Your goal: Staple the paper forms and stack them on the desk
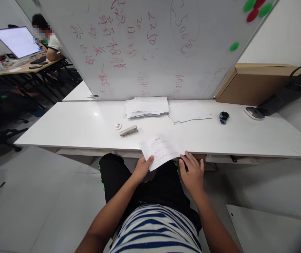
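Counter (74,123): quantity one, white, spanning both sides of the hands just ahead of them. Whiteboard (129,82): one, upright beyond the hands, with red handwriting. Cardboard box (255,86): one, far ahead and right of the right hand. Black device (279,93): one, elongated, tilted, farther right of that hand. Paper stack (147,107): one, uneven-edged, ahead of the left hand; individual sheets cannot be counted. Loose paper (189,112): flat, beside the stack, ahead of the right hand; sheet count unclear.

Sheet (163,149): one, positioned between the hands, partly over the counter's front edge. It is white, thin and slightly bowed, with a short dark heading toward its far edge, lines of print below and reddish marks; the wording is too small to read.

Hands: two. The left hand (142,169) pinches the sheet's near left corner, thumb on top. The right hand (193,172) is unclenched, fingers spread at the sheet's right edge; contact cannot be confirmed.

Stapler (128,131): one, beige, ahead and slightly left of the left hand. Watch (223,117): one, dark, ahead and right of the right hand. White ring (118,126): one, just beyond the stapler from the left hand. Magnets (234,46): five, three green and two red, on the whiteboard, high beyond the right hand.
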`<move>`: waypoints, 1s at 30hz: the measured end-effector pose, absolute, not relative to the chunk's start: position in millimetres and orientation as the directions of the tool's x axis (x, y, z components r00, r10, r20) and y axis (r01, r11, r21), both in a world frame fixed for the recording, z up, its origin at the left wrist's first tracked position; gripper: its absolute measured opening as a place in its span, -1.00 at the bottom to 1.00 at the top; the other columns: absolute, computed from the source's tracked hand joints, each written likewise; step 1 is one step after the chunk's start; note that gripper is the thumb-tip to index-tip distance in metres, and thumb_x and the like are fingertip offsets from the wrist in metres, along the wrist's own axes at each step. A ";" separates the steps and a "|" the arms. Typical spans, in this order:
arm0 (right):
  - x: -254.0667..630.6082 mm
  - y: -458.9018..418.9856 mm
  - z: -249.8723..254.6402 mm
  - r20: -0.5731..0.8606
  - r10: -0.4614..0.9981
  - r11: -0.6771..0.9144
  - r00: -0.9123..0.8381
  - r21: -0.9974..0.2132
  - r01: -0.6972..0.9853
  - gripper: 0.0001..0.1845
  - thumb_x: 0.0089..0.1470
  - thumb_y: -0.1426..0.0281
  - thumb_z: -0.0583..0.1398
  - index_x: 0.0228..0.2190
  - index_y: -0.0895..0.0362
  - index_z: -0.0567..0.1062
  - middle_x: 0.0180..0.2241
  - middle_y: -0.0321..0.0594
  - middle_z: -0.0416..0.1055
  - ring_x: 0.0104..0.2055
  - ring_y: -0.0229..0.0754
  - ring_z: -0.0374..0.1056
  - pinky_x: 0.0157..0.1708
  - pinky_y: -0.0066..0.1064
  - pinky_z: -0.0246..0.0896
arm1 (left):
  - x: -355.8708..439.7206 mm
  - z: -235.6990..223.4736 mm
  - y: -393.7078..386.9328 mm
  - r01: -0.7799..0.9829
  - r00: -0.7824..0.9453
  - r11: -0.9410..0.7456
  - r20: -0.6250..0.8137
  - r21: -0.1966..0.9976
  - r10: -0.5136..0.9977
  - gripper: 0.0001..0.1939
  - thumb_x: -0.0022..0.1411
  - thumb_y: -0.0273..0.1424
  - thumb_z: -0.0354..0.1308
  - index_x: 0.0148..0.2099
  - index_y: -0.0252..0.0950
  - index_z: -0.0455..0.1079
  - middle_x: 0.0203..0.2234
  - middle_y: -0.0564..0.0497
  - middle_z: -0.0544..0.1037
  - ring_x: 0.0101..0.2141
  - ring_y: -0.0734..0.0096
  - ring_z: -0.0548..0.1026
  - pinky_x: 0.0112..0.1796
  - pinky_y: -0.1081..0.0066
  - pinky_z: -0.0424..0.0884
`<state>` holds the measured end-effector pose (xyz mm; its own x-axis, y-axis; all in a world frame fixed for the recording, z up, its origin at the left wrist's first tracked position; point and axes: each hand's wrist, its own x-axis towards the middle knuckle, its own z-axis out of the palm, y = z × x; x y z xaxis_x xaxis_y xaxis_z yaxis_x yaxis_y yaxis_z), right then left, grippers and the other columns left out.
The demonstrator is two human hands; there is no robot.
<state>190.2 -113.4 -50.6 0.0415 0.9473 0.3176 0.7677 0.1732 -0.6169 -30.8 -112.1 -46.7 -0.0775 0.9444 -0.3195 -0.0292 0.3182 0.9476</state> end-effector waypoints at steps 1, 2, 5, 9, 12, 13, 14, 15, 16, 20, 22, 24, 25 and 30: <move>189.4 -117.7 -50.9 0.312 0.947 0.159 0.075 -0.659 0.735 -0.61 0.22 0.19 0.01 -0.07 -0.03 0.52 0.05 -0.11 0.43 0.15 0.04 0.28 0.28 0.16 -0.33 | -33.6 -46.3 -114.7 0.044 -0.096 0.294 -0.289 0.955 0.953 -0.48 0.21 -0.05 0.13 0.04 -0.35 0.41 -0.01 -0.18 0.53 -0.02 0.03 0.49 -0.03 0.13 0.41; 189.3 -120.9 -51.3 0.299 0.946 0.133 0.123 -0.707 0.695 -0.61 0.22 0.18 0.01 -0.07 -0.03 0.52 0.00 -0.11 0.47 0.10 0.03 0.33 0.27 0.14 -0.25 | -37.2 -46.0 -117.5 0.123 -0.109 0.261 -0.248 0.957 0.963 -0.49 0.23 -0.05 0.09 0.03 -0.35 0.42 -0.03 -0.17 0.54 -0.03 0.03 0.49 -0.04 0.13 0.41; 192.1 -121.7 -52.6 0.202 0.933 0.020 0.297 -0.855 0.519 -0.56 0.18 0.13 0.06 0.02 0.01 0.45 0.03 -0.07 0.43 0.10 0.03 0.31 0.18 0.01 0.06 | -50.8 -41.4 -124.1 0.312 -0.083 0.166 -0.147 0.935 0.986 -0.53 0.26 -0.05 0.04 -0.01 -0.30 0.45 -0.10 -0.12 0.58 -0.08 0.04 0.51 -0.07 0.14 0.42; 196.9 -107.8 -51.7 -0.061 0.943 -0.125 0.326 -0.976 0.178 -0.38 0.07 0.09 0.20 0.13 0.03 0.32 0.11 -0.06 0.35 0.12 0.01 0.31 0.10 -0.12 0.22 | -68.0 -26.6 -122.7 0.401 0.019 0.096 -0.113 0.911 0.993 -0.58 0.26 -0.06 0.04 -0.09 -0.27 0.49 -0.19 -0.06 0.60 -0.16 0.09 0.52 -0.12 0.20 0.43; 197.5 -99.2 -46.9 -0.210 0.958 -0.213 0.195 -0.977 -0.005 -0.35 0.01 0.10 0.26 0.11 0.04 0.34 0.04 -0.09 0.43 0.05 -0.01 0.37 -0.03 -0.21 0.33 | -78.0 -18.4 -116.3 0.412 0.043 0.068 -0.094 0.909 0.995 -0.60 0.27 -0.08 0.03 -0.10 -0.26 0.49 -0.18 -0.04 0.60 -0.16 0.13 0.52 -0.13 0.25 0.43; 197.2 -98.1 -44.6 -0.233 0.960 -0.230 0.157 -0.973 -0.033 -0.37 0.00 0.10 0.26 0.09 0.04 0.37 -0.01 -0.11 0.47 0.00 -0.03 0.40 -0.09 -0.24 0.35 | -80.9 -17.5 -114.3 0.412 0.035 0.064 -0.086 0.909 0.996 -0.60 0.27 -0.08 0.03 -0.10 -0.26 0.49 -0.17 -0.04 0.60 -0.15 0.14 0.52 -0.13 0.25 0.43; 196.6 -97.8 -42.2 -0.249 0.961 -0.245 0.122 -0.969 -0.046 -0.38 0.00 0.10 0.27 0.07 0.04 0.39 -0.08 -0.13 0.51 -0.07 -0.04 0.42 -0.17 -0.27 0.37 | -83.6 -17.7 -112.7 0.412 0.020 0.066 -0.081 0.909 0.996 -0.59 0.27 -0.07 0.03 -0.09 -0.27 0.48 -0.16 -0.05 0.60 -0.15 0.14 0.52 -0.13 0.25 0.43; 195.9 -98.1 -40.0 -0.260 0.961 -0.256 0.091 -0.965 -0.050 -0.40 0.00 0.11 0.27 0.06 0.05 0.41 -0.15 -0.14 0.53 -0.14 -0.06 0.45 -0.24 -0.29 0.37 | -86.0 -18.8 -111.4 0.409 -0.002 0.072 -0.078 0.910 0.997 -0.58 0.27 -0.07 0.03 -0.09 -0.28 0.48 -0.16 -0.06 0.60 -0.15 0.13 0.52 -0.13 0.24 0.43; 195.0 -98.8 -38.0 -0.266 0.962 -0.263 0.068 -0.964 -0.049 -0.42 0.00 0.11 0.26 0.03 0.06 0.43 -0.23 -0.15 0.55 -0.22 -0.08 0.45 -0.30 -0.31 0.35 | -88.2 -20.4 -110.6 0.404 -0.026 0.082 -0.078 0.911 0.997 -0.57 0.27 -0.05 0.03 -0.09 -0.29 0.48 -0.16 -0.07 0.60 -0.16 0.13 0.52 -0.14 0.23 0.43; 190.3 -101.2 -35.2 -0.261 0.965 -0.260 0.029 -0.965 -0.031 -0.53 0.00 0.10 0.25 -0.13 0.13 0.52 -0.34 -0.13 0.54 -0.39 -0.16 0.40 -0.41 -0.35 0.26 | -94.0 -28.2 -110.2 0.381 -0.092 0.122 -0.094 0.917 0.991 -0.52 0.25 -0.02 0.04 -0.07 -0.31 0.47 -0.16 -0.09 0.59 -0.15 0.10 0.52 -0.13 0.20 0.43; 188.3 -100.8 -36.6 -0.251 0.968 -0.251 0.007 -0.968 -0.017 -0.56 0.01 0.08 0.24 -0.19 0.15 0.53 -0.35 -0.11 0.55 -0.42 -0.18 0.37 -0.44 -0.36 0.22 | -95.4 -30.2 -110.3 0.374 -0.090 0.129 -0.103 0.918 0.991 -0.51 0.24 -0.01 0.04 -0.07 -0.31 0.47 -0.16 -0.08 0.59 -0.14 0.11 0.52 -0.14 0.21 0.43; 187.2 -99.5 -38.3 -0.248 0.969 -0.248 -0.013 -0.969 0.004 -0.58 0.02 0.06 0.23 -0.25 0.14 0.53 -0.36 -0.11 0.55 -0.43 -0.19 0.35 -0.45 -0.37 0.20 | -96.4 -30.8 -109.9 0.379 -0.084 0.123 -0.098 0.917 0.992 -0.52 0.25 -0.02 0.04 -0.07 -0.31 0.46 -0.16 -0.08 0.59 -0.14 0.12 0.52 -0.14 0.23 0.43; 187.2 -98.7 -38.9 -0.249 0.968 -0.249 -0.022 -0.968 0.016 -0.59 0.03 0.06 0.23 -0.27 0.14 0.54 -0.36 -0.11 0.55 -0.43 -0.20 0.35 -0.45 -0.38 0.19 | -96.8 -30.8 -109.5 0.387 -0.083 0.114 -0.089 0.915 0.993 -0.53 0.25 -0.02 0.04 -0.06 -0.30 0.46 -0.16 -0.07 0.59 -0.15 0.13 0.52 -0.14 0.24 0.43; 191.7 -95.7 -39.2 -0.298 0.954 -0.295 -0.029 -0.952 0.080 -0.60 -0.02 0.05 0.27 -0.33 0.14 0.54 -0.36 -0.11 0.55 -0.49 -0.25 0.31 -0.49 -0.40 0.16 | -99.1 -30.8 -107.1 0.433 -0.084 0.090 -0.060 0.897 0.995 -0.55 0.28 -0.05 0.02 -0.08 -0.31 0.46 -0.18 -0.07 0.59 -0.16 0.15 0.51 -0.16 0.26 0.42</move>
<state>191.7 -95.7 -39.2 -0.0291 0.9542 -0.2979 0.0797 -0.2948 -0.9522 -99.1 -107.1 -30.8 -0.0841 0.9947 -0.0596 0.4328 0.0904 0.8969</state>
